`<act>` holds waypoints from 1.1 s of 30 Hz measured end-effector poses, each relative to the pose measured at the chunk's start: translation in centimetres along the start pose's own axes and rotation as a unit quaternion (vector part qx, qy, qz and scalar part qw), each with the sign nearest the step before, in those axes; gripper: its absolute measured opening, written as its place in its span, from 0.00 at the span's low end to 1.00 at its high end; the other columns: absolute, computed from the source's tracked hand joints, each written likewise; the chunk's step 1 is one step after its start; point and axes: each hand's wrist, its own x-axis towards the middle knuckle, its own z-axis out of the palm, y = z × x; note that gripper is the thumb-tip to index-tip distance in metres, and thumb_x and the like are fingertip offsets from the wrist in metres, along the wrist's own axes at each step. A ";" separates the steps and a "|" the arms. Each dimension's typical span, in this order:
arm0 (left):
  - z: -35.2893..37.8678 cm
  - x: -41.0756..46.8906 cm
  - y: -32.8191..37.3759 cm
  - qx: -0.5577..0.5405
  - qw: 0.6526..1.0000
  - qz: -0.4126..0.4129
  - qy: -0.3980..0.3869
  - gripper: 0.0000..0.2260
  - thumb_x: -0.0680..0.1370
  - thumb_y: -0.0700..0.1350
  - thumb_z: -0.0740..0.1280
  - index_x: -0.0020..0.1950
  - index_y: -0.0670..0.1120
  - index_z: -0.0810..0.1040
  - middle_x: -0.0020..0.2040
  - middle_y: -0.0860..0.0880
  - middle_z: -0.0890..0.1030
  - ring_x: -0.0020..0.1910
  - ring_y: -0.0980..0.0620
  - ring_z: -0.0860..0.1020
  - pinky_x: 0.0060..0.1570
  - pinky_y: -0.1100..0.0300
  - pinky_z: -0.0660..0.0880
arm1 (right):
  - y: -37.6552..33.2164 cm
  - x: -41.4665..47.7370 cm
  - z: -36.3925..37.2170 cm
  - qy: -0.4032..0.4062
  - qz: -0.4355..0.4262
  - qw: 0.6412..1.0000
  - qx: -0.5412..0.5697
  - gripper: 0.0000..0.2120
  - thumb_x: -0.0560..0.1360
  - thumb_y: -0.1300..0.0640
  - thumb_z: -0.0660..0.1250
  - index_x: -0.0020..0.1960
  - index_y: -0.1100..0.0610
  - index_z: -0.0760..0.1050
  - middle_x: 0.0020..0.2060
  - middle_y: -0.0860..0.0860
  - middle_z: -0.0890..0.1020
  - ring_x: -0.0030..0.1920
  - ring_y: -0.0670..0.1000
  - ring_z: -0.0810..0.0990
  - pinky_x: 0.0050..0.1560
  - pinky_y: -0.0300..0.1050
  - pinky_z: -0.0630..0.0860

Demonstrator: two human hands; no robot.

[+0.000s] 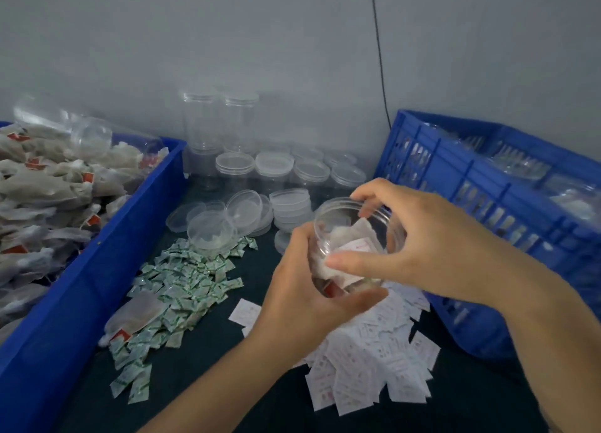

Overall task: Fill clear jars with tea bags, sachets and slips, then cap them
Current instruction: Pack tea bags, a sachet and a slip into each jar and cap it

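The clear jar (341,213), gripped by the left hand (302,292) and rim-clasped by the right hand (435,240), should be steadied while the slip (357,246) is tucked in.

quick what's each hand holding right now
Left hand: grips the clear jar from below.
Right hand: fingers and thumb curled round the same jar's rim.

Bench layout, left to right.
Bin (107,263) holding tea bags (48,185) lies left; crate (455,172) stands right. Between them: sachets (185,276) left, slips (367,364) right, under the jar (354,234); lids (247,208) behind the sachets; capped jars (310,172) rearmost.
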 end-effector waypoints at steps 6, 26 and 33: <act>6.8 5.6 4.1 -0.033 0.997 0.018 -0.075 0.31 0.66 0.49 0.80 0.63 0.52 0.69 0.55 0.52 0.81 0.50 0.55 0.82 0.49 0.57 0.80 | 3.8 -2.0 -7.9 0.123 0.042 0.990 0.061 0.37 0.54 0.19 0.63 0.59 0.35 0.75 0.50 0.34 0.81 0.36 0.42 0.81 0.37 0.37 0.72; 16.3 22.3 3.0 0.190 0.975 0.045 -0.108 0.05 0.79 0.39 0.65 0.50 0.45 0.80 0.44 0.56 0.79 0.45 0.62 0.76 0.40 0.77 0.71 | 22.9 6.2 -21.1 0.277 0.287 0.917 -0.001 0.35 0.68 0.41 0.74 0.70 0.53 0.71 0.63 0.53 0.76 0.53 0.56 0.80 0.56 0.54 0.80; 17.1 25.6 0.7 0.254 0.954 0.050 -0.150 0.07 0.81 0.43 0.63 0.56 0.44 0.78 0.52 0.47 0.80 0.27 0.63 0.73 0.23 0.73 0.67 | 27.4 14.0 -18.5 0.269 0.289 0.919 0.003 0.36 0.69 0.45 0.77 0.71 0.58 0.69 0.68 0.57 0.74 0.65 0.59 0.75 0.60 0.47 0.72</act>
